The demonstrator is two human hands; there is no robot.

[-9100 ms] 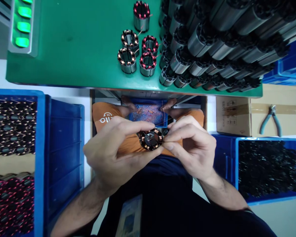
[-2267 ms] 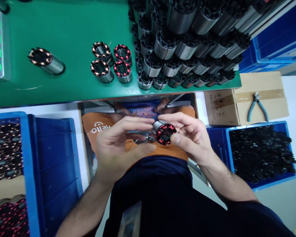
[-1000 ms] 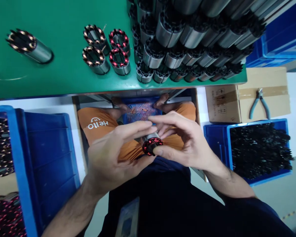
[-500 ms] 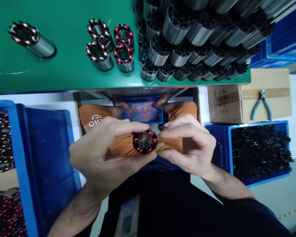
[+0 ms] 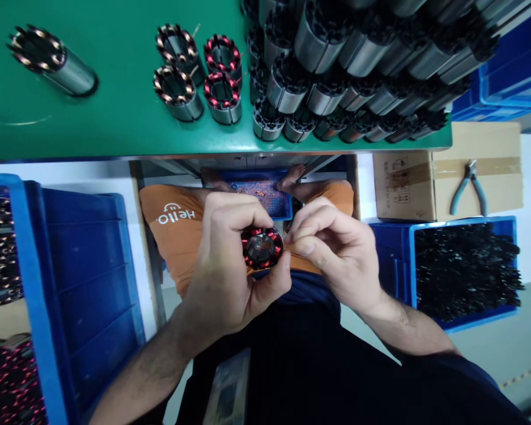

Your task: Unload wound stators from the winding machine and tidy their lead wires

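A motor stator [image 5: 262, 248] with red wire windings is gripped in my left hand [image 5: 225, 260], its round open end facing up at me. My left fingers wrap over its far side while the thumb presses near its lower right rim. Beside the stator's right edge, my right hand [image 5: 336, 254] is closed in a pinch, thumb against fingertips. Whatever lies in that pinch is too small to make out; it may be a thin wire end. Both hands are over my lap, below the edge of the green table [image 5: 115, 133].
On the table stand red-wound stators [image 5: 222, 97], copper-wound stators [image 5: 177, 94], a longer stack [image 5: 55, 59] and rows of unwound cores [image 5: 287, 88]. Pliers [image 5: 469, 186] lie on a carton [image 5: 402, 189]. Blue bins [image 5: 86, 265] flank me; the right bin [image 5: 464, 271] holds black parts.
My left hand has turned the stator and curled its fingers further over it. My right fingers have closed from a loose curl into a pinch at its right edge.
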